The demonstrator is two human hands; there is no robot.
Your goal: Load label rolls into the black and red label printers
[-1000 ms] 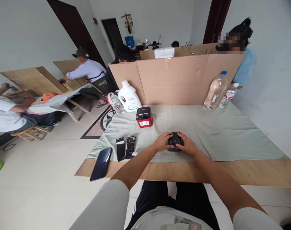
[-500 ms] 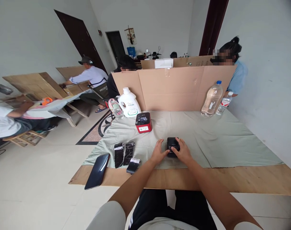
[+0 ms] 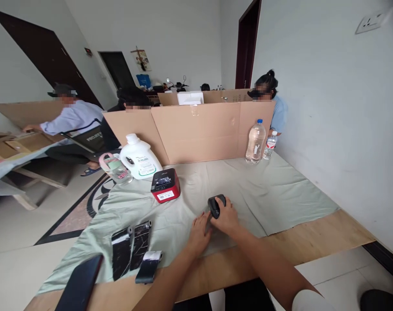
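This looks like a makeshift workroom — cardboard screen, cloth-covered table, seated person, motorbike behind.

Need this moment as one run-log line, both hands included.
right hand: gripping black device | left hand: open, close beside it | red-and-black box: on cloth, left of device

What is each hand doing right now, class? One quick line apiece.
Left hand: open, back up, fingertips near the black device; contact can't be told.
Right hand: closed around the black device, holding it.
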